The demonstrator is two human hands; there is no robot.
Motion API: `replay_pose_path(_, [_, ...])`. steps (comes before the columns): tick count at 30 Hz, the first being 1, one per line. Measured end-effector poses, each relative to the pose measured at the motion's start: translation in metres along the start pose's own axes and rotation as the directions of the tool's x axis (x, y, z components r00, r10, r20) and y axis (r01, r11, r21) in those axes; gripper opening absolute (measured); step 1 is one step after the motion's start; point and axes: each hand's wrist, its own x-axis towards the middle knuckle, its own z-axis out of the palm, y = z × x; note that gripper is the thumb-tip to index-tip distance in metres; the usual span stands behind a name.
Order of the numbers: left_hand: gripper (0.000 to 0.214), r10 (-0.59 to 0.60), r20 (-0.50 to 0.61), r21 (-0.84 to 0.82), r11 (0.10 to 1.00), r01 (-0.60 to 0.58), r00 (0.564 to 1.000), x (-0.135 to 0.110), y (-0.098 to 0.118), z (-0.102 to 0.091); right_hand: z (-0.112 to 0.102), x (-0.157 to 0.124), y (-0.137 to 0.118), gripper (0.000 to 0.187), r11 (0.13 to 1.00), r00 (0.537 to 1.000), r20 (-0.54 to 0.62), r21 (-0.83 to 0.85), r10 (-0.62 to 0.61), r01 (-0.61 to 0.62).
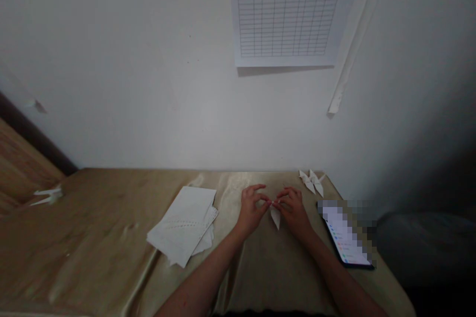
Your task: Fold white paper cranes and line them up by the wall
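Observation:
A small folded white paper piece [275,217] is pinched between my two hands, its pointed end hanging down toward me. My left hand [254,206] grips it from the left with thumb and index finger, the other fingers loosely raised. From the right, my right hand [292,208] pinches the same paper with thumb and fingertips. The fingertips of both hands almost meet at its top, hiding that part of the fold. Further back on the right, folded paper cranes [311,182] rest on the table close to the wall.
A stack of white paper sheets [184,225] lies left of my hands on the gold tablecloth [100,237]. At the right edge sits a phone [347,237] with its screen lit, partly pixelated. A printed table sheet [286,20] hangs on the wall. Scissors-like white object [48,195] lies far left.

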Motion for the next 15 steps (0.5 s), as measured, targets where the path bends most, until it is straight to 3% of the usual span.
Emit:
replay_pose_path(12, [0.001, 0.014, 0.001, 0.042, 0.999, -0.014, 1.000, -0.0018, 0.0029, 0.0004, 0.0014, -0.0003, -0.0012, 0.016, 1.000, 0.997, 0.074, -0.007, 0.000, 0.001])
replay_pose_path(15, [0.002, 0.010, 0.020, 0.026, 1.000, -0.010, 1.000, 0.0000, 0.0022, -0.0005, 0.0025, -0.0010, 0.0022, 0.014, 0.999, 0.999, 0.044, -0.044, -0.010, 0.012])
